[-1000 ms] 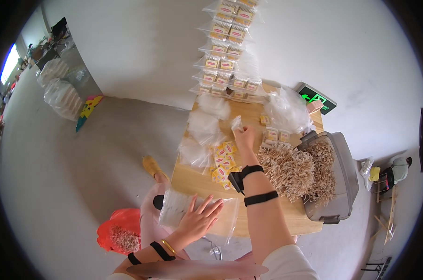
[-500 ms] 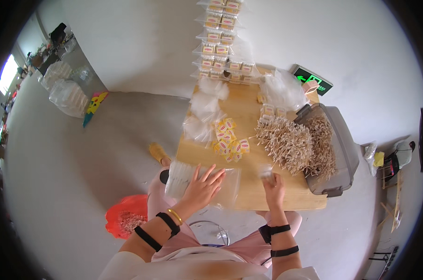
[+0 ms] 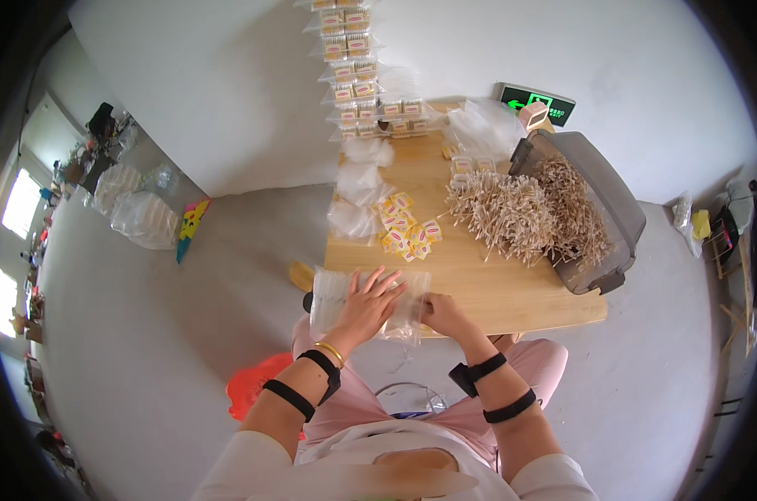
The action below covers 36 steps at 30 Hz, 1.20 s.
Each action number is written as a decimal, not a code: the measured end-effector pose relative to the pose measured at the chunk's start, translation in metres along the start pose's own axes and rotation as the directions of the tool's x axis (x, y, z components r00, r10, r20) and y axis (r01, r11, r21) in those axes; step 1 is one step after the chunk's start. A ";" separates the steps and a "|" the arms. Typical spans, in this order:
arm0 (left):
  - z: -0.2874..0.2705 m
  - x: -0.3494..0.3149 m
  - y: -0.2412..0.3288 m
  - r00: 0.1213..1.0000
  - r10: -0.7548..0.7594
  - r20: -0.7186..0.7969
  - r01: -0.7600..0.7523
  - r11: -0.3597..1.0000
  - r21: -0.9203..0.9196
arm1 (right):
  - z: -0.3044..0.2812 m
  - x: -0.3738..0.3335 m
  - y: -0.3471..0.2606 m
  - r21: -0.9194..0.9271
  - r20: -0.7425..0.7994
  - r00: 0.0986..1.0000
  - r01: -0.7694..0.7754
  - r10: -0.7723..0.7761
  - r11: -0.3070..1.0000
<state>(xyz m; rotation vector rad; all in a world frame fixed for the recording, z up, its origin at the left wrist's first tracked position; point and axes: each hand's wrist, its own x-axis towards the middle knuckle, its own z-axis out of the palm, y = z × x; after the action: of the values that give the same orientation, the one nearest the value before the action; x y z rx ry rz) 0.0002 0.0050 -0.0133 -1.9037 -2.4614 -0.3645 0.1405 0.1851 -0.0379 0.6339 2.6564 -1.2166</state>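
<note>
My left hand [image 3: 368, 307] lies with spread fingers on a stack of clear plastic bags [image 3: 329, 302] at the table's near left edge. At the right end of the top bag is my right hand [image 3: 445, 315], its fingers closed. What it grips is mostly hidden by the fingers and the film. Beyond my hands are scattered small yellow-and-white printed cards [image 3: 408, 232]. To their right spreads a big heap of cotton swabs [image 3: 508, 215], reaching into a tipped grey plastic bin [image 3: 622, 219].
Loose clear bags [image 3: 360, 185] lie along the table's left side. Bagged packs of swabs [image 3: 349, 71] are stacked high at the back, near small clear boxes [image 3: 472, 166] and more plastic film [image 3: 483, 127]. A red bag [image 3: 257, 382] is on the floor at left.
My right hand has moved left, from beside the swab heap to the end of the plastic bag, with the small pale clear thing it held. My left hand stays on the bags. The view has shifted.
</note>
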 end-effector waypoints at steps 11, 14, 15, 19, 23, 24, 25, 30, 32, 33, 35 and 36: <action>-0.010 -0.006 0.025 0.971 -0.072 -0.229 0.031 0.984 -0.177 | 0.027 0.027 0.008 0.555 0.277 0.929 0.055 -0.247 0.830; -0.047 -0.016 0.065 0.952 -0.243 0.185 0.274 0.948 -0.163 | 0.026 0.027 0.012 0.648 0.326 0.903 0.002 -0.279 0.761; -0.043 -0.021 0.069 0.950 -0.249 0.187 0.279 0.947 -0.159 | 0.027 0.027 0.010 0.650 0.330 0.900 0.002 -0.284 0.760; -0.009 -0.035 0.072 0.942 -0.322 0.090 0.333 0.926 -0.176 | 0.024 0.031 0.007 0.624 0.377 0.887 -0.032 -0.265 0.781; -0.005 -0.029 0.077 0.939 -0.295 0.176 0.328 0.922 -0.204 | 0.023 0.035 0.012 0.587 0.442 0.857 -0.055 -0.263 0.807; -0.006 -0.030 0.079 0.938 -0.299 0.176 0.332 0.922 -0.199 | 0.024 0.034 0.007 0.589 0.443 0.855 -0.052 -0.268 0.807; -0.006 -0.031 0.081 0.959 -0.241 0.146 0.272 0.926 -0.260 | 0.027 0.033 0.000 0.654 0.406 0.855 -0.025 -0.323 0.756; -0.013 -0.028 0.078 0.985 -0.140 0.105 0.171 0.904 -0.392 | 0.039 0.037 -0.016 0.460 0.325 0.885 0.160 -0.333 0.873; -0.014 -0.028 0.077 0.970 -0.114 0.213 0.198 0.882 -0.428 | 0.048 0.042 0.000 0.303 0.240 0.875 0.343 -0.419 0.889; -0.015 -0.030 0.075 0.969 -0.118 0.216 0.203 0.881 -0.429 | 0.051 0.041 0.002 0.305 0.245 0.874 0.342 -0.420 0.889; -0.020 -0.036 0.067 0.980 0.024 0.196 0.093 0.819 -0.567 | 0.056 0.040 0.006 0.556 0.184 0.872 0.289 -0.454 0.779; -0.021 -0.039 0.061 0.980 0.024 0.196 0.095 0.816 -0.570 | 0.055 0.039 0.005 0.555 0.188 0.872 0.285 -0.452 0.781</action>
<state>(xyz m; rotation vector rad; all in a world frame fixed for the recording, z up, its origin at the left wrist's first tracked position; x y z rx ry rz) 0.0658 -0.0220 0.0123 -2.1773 -2.7367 -1.0956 0.1059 0.1592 -0.0896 -0.0667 2.2424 -1.9834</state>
